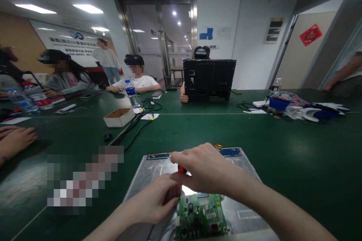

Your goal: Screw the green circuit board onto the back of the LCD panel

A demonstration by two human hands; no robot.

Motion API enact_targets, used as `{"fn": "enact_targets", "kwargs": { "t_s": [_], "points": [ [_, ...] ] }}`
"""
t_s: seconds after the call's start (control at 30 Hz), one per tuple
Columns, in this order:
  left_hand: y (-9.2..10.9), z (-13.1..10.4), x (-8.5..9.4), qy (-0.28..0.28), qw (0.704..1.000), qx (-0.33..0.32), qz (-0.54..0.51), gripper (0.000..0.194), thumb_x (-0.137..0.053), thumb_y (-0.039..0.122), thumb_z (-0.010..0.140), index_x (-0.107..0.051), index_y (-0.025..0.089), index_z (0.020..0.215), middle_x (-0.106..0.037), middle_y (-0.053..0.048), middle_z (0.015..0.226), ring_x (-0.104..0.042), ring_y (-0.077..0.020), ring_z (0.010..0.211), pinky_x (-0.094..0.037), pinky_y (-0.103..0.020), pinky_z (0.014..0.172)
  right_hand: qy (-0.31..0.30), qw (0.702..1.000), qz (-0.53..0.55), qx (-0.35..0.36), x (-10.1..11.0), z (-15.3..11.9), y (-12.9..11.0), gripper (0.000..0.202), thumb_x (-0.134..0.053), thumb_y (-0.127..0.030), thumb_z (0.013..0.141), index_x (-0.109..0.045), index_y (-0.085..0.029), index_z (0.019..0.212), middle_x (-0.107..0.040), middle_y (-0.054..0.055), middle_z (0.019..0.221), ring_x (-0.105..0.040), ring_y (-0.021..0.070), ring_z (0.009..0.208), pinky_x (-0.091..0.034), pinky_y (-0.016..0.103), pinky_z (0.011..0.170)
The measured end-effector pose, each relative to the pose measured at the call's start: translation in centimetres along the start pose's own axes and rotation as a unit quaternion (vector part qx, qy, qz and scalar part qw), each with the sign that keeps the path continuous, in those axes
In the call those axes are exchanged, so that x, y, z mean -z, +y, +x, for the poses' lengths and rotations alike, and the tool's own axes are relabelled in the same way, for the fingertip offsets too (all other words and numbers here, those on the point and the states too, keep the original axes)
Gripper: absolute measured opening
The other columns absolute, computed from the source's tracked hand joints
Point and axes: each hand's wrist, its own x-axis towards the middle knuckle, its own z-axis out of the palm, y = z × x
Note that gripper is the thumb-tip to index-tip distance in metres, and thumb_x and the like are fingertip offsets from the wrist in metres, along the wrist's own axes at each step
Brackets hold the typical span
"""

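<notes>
A silver metal display panel (244, 197) lies flat on the green table in front of me. Fixed on its near half is a green circuit board (202, 211) with connectors and chips. My right hand (205, 167) is closed around the red and black handle of what looks like a screwdriver (181, 168), above the board's far left corner. My left hand (154, 199) has its fingers curled together just below that handle, at the board's corner; what they pinch is hidden. Along the panel's far edge runs a narrow blue circuit strip (230, 152), partly covered by my right hand.
Beyond the panel stand a small open cardboard box (118, 117), black cables (135, 130) and a water bottle (131, 94). A co-worker holds up a black monitor housing (209, 81) opposite. Gloves (308, 113) and a blue box (278, 103) lie right; another person's hand (17, 141) rests left.
</notes>
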Motion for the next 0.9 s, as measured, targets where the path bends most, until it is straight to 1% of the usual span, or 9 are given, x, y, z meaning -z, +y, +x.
{"fn": "enact_targets", "kwargs": {
  "t_s": [0.17,0.23,0.33,0.4,0.5,0.6,0.67,0.8,0.9],
  "points": [
    [0.09,0.00,-0.03,0.017,1.000,-0.002,0.012,0.004,-0.050,0.017,0.081,-0.049,0.020,0.083,-0.058,-0.001,0.077,-0.051,-0.0180,0.067,-0.039,-0.028,0.060,0.019,1.000,0.009,0.022,0.06,-0.24,-0.06,0.015,-0.056,-0.028,0.087,-0.057,-0.018,0.099,-0.071,0.003,0.087,-0.056,0.0137,0.060,-0.019,0.029,0.048],
    [0.12,0.00,0.03,0.019,1.000,-0.006,0.015,0.005,-0.049,0.016,0.080,-0.048,0.020,0.082,-0.057,-0.001,0.077,-0.051,-0.0177,0.067,-0.039,-0.028,0.060,0.014,1.000,0.007,0.018,0.14,-0.22,-0.02,0.015,-0.057,-0.031,0.089,-0.057,-0.019,0.099,-0.072,0.002,0.087,-0.056,0.0138,0.060,-0.018,0.029,0.048],
    [0.07,-0.05,0.07,0.004,1.000,-0.002,0.008,0.006,-0.047,0.015,0.082,-0.048,0.020,0.085,-0.053,0.001,0.075,-0.049,-0.0156,0.062,-0.037,-0.026,0.055,-0.003,1.000,-0.004,0.002,0.25,-0.04,0.04,0.018,-0.055,-0.038,0.095,-0.059,-0.021,0.097,-0.072,0.001,0.083,-0.058,0.0143,0.061,-0.017,0.029,0.049],
    [-0.02,-0.09,0.03,-0.004,1.000,0.006,0.007,0.006,-0.048,0.016,0.082,-0.049,0.020,0.086,-0.054,0.001,0.075,-0.049,-0.0155,0.061,-0.036,-0.026,0.053,-0.017,1.000,-0.007,0.001,0.29,0.02,0.03,0.016,-0.055,-0.036,0.097,-0.060,-0.021,0.097,-0.072,0.001,0.083,-0.060,0.0145,0.064,-0.017,0.029,0.049],
    [-0.21,-0.14,-0.13,0.012,1.000,0.009,0.024,0.008,-0.050,0.015,0.081,-0.050,0.020,0.087,-0.058,-0.001,0.079,-0.052,-0.0177,0.066,-0.040,-0.027,0.059,-0.017,1.000,0.009,0.021,0.28,-0.10,0.01,0.011,-0.055,-0.030,0.094,-0.059,-0.021,0.099,-0.072,0.002,0.089,-0.061,0.0148,0.067,-0.019,0.029,0.050],
    [-0.38,-0.12,-0.25,0.027,0.999,-0.002,0.044,0.010,-0.050,0.015,0.078,-0.050,0.020,0.086,-0.061,-0.002,0.079,-0.053,-0.0190,0.070,-0.042,-0.029,0.063,-0.010,0.999,0.027,0.030,0.23,-0.29,0.03,0.016,-0.054,-0.026,0.088,-0.056,-0.020,0.104,-0.072,0.004,0.094,-0.061,0.0153,0.066,-0.020,0.029,0.050],
    [-0.40,-0.07,-0.24,0.029,0.999,-0.008,0.044,0.010,-0.050,0.015,0.077,-0.050,0.021,0.085,-0.061,-0.002,0.080,-0.054,-0.0192,0.070,-0.041,-0.029,0.063,-0.010,0.999,0.030,0.027,0.22,-0.30,0.07,0.019,-0.056,-0.027,0.087,-0.056,-0.019,0.105,-0.072,0.004,0.093,-0.061,0.0159,0.066,-0.021,0.029,0.050],
    [-0.18,-0.05,-0.07,0.012,1.000,-0.008,0.016,0.009,-0.048,0.015,0.081,-0.051,0.021,0.088,-0.059,-0.001,0.079,-0.053,-0.0171,0.066,-0.039,-0.027,0.059,-0.019,1.000,0.024,0.001,0.28,-0.07,0.09,0.018,-0.059,-0.037,0.093,-0.059,-0.021,0.102,-0.074,0.002,0.090,-0.061,0.0154,0.066,-0.019,0.028,0.052],
    [-0.01,-0.08,0.00,0.003,1.000,0.006,0.013,0.006,-0.049,0.015,0.082,-0.050,0.021,0.084,-0.056,0.001,0.075,-0.049,-0.0159,0.062,-0.037,-0.027,0.056,-0.021,1.000,0.014,-0.007,0.33,-0.06,0.06,0.013,-0.057,-0.031,0.094,-0.059,-0.020,0.101,-0.074,0.002,0.089,-0.059,0.0143,0.065,-0.019,0.029,0.051]
  ]
}}
